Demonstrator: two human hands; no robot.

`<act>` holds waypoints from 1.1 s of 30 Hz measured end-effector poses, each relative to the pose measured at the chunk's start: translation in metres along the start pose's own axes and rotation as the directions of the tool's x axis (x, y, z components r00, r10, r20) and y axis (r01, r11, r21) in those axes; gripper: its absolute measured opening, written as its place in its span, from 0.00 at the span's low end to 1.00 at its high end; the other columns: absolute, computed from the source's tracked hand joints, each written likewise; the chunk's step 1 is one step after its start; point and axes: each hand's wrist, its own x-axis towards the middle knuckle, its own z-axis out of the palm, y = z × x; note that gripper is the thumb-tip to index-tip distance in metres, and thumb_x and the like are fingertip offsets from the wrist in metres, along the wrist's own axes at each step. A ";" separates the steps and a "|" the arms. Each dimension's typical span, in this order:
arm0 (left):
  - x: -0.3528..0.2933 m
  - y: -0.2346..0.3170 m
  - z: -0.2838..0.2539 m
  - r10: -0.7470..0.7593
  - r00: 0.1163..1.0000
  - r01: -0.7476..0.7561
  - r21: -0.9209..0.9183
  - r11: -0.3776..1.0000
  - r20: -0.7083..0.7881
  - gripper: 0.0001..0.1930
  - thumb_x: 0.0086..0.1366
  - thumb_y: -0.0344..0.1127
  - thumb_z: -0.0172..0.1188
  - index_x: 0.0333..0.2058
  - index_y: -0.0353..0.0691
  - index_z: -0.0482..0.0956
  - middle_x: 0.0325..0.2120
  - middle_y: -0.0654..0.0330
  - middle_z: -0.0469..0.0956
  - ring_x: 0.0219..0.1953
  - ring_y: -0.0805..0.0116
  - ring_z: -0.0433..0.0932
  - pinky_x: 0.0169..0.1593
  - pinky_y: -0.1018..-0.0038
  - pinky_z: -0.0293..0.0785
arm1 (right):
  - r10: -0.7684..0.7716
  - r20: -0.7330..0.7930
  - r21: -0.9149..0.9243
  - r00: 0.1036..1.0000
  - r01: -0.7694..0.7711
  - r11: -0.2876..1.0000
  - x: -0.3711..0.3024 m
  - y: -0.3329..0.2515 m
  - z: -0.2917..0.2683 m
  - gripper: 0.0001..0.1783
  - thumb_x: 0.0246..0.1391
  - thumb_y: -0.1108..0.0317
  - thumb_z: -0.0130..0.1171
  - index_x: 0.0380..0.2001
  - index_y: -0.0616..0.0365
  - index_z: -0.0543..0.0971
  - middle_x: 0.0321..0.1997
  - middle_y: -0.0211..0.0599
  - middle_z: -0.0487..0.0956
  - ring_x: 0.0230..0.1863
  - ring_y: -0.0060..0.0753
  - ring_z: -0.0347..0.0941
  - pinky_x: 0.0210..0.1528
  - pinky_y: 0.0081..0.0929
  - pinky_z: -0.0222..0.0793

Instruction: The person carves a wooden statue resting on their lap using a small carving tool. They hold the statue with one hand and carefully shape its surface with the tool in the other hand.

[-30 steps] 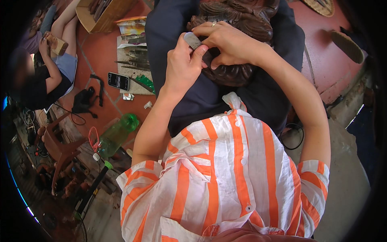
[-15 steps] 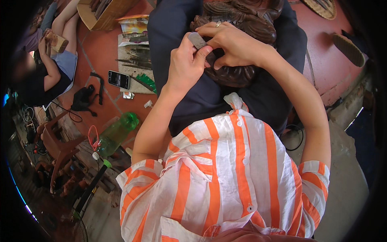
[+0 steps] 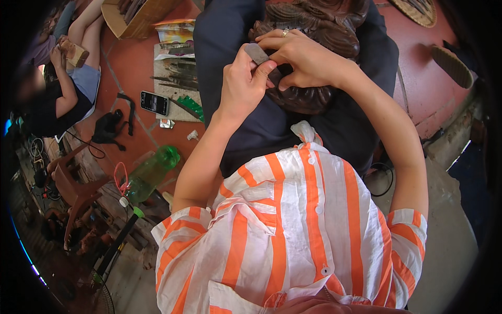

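Note:
A dark brown wood carving with deep curling grooves rests across my lap between dark-trousered legs. My left hand is closed, pinching a small flat grey piece that looks like folded sandpaper between thumb and fingers, against the carving's left side. My right hand, with a ring on one finger, curves over the carving and grips it, thumb lower and fingers higher. Its index fingertip comes close to the left thumb. The spot where the grey piece meets the wood is partly hidden by my fingers.
Left of my legs, several dark carving tools lie on a mat beside a phone. Nearer stands a green bottle. A cardboard box is farther off. At far left another person's hand holds a wooden block.
Hands, grey piece and carving keep nearly the same pose; they sit very slightly farther right in the picture.

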 end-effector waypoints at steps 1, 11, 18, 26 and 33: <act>0.000 0.001 0.000 0.026 1.000 -0.026 0.022 0.999 -0.006 0.11 0.68 0.33 0.59 0.39 0.31 0.69 0.24 0.58 0.79 0.24 0.71 0.82 0.25 0.78 0.78 | 0.005 0.001 0.009 1.000 -0.005 1.000 0.001 0.000 0.001 0.23 0.30 0.70 0.72 0.36 0.60 0.83 0.61 0.41 0.71 0.65 0.47 0.62 0.65 0.46 0.57; -0.001 -0.007 -0.004 -0.062 0.998 0.063 -0.106 0.992 0.013 0.11 0.67 0.33 0.60 0.37 0.32 0.69 0.24 0.58 0.79 0.25 0.71 0.82 0.26 0.78 0.78 | -0.078 -0.088 -0.047 0.993 0.074 0.996 0.000 0.001 0.002 0.20 0.31 0.72 0.71 0.35 0.62 0.82 0.53 0.44 0.77 0.59 0.50 0.68 0.60 0.44 0.64; 0.009 0.001 -0.008 0.066 0.998 -0.067 0.078 0.995 0.017 0.11 0.67 0.32 0.60 0.38 0.31 0.68 0.23 0.56 0.79 0.24 0.69 0.82 0.26 0.78 0.78 | 0.018 -0.072 0.053 0.997 -0.014 0.998 0.005 0.011 0.007 0.20 0.31 0.69 0.70 0.36 0.59 0.85 0.55 0.37 0.76 0.62 0.42 0.67 0.60 0.44 0.62; 0.008 -0.003 -0.007 0.147 0.989 -0.145 0.135 0.980 -0.007 0.13 0.66 0.33 0.61 0.39 0.30 0.69 0.23 0.56 0.81 0.22 0.70 0.83 0.24 0.77 0.76 | 0.055 -0.041 0.151 0.998 -0.048 0.987 0.005 0.012 0.012 0.19 0.30 0.69 0.72 0.33 0.59 0.83 0.61 0.39 0.71 0.66 0.44 0.60 0.64 0.48 0.56; -0.004 0.002 0.000 -0.017 0.999 0.017 0.008 1.000 -0.031 0.12 0.67 0.33 0.60 0.39 0.30 0.69 0.23 0.56 0.80 0.23 0.69 0.83 0.24 0.77 0.78 | 0.004 0.000 0.010 1.000 -0.004 1.000 0.000 -0.001 0.002 0.21 0.31 0.69 0.72 0.35 0.59 0.83 0.60 0.41 0.71 0.67 0.45 0.60 0.63 0.47 0.56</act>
